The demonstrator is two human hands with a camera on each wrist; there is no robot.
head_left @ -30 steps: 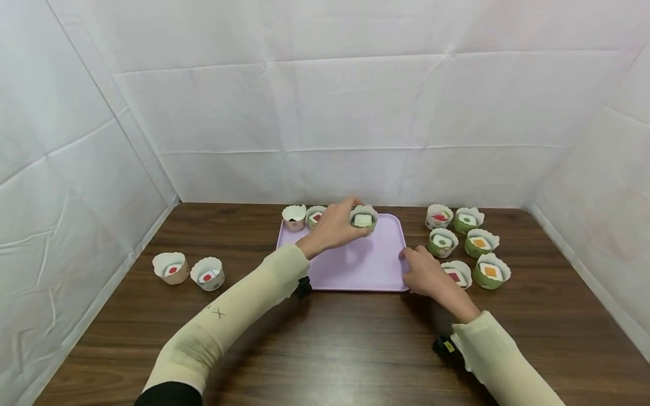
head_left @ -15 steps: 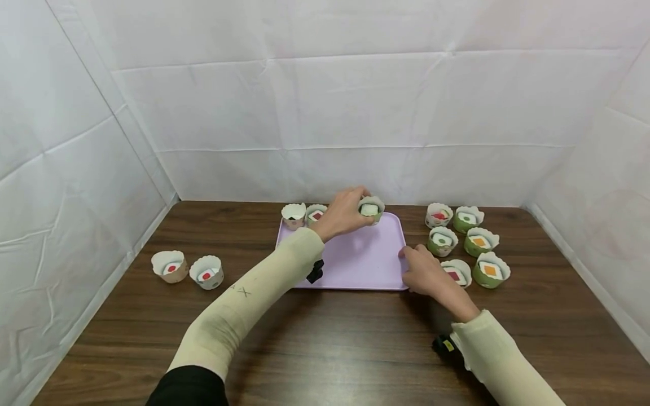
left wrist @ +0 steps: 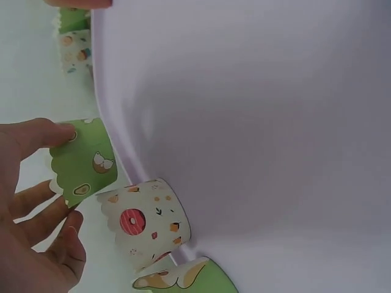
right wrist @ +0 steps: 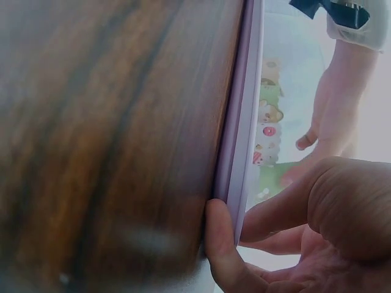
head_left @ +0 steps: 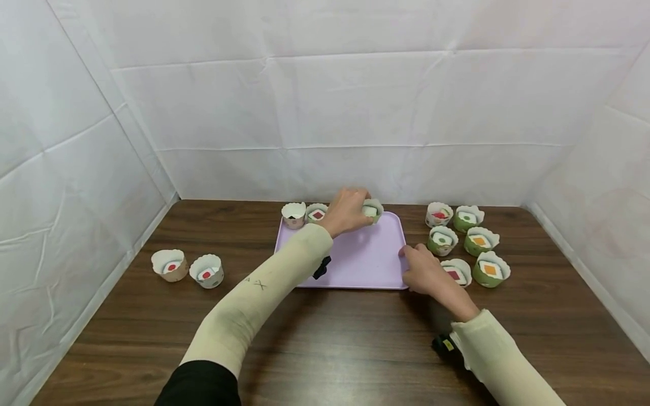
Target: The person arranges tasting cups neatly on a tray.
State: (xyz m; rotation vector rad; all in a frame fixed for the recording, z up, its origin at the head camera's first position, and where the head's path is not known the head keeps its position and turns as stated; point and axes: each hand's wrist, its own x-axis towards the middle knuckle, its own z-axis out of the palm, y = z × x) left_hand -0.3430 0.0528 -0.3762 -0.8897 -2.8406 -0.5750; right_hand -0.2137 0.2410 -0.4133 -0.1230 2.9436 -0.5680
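My left hand (head_left: 347, 211) holds a green paper baking cup (head_left: 373, 211) with a pale block inside, at the back edge of the lilac tray (head_left: 365, 259). In the left wrist view, thumb and fingers lie on opposite sides of this green cup (left wrist: 88, 162), which carries an avocado print. A white donut-print cup (left wrist: 146, 223) stands right beside it, hidden behind my hand in the head view. Farther left along that edge are another green cup (head_left: 317, 213) and a beige one (head_left: 293, 216). My right hand (head_left: 429, 273) pinches the tray's right rim (right wrist: 244, 140).
Several cups, such as a green one with an orange-marked block (head_left: 490, 270), stand right of the tray, close to my right hand. Two pale cups (head_left: 170, 266) with red-marked blocks sit at the left. White sheeting (head_left: 325, 113) walls the back and sides of the wooden table (head_left: 325, 349).
My left hand has carried the green cup rightward and back to the tray's far edge, with little movement in the last half second. My right hand has stayed on the rim.
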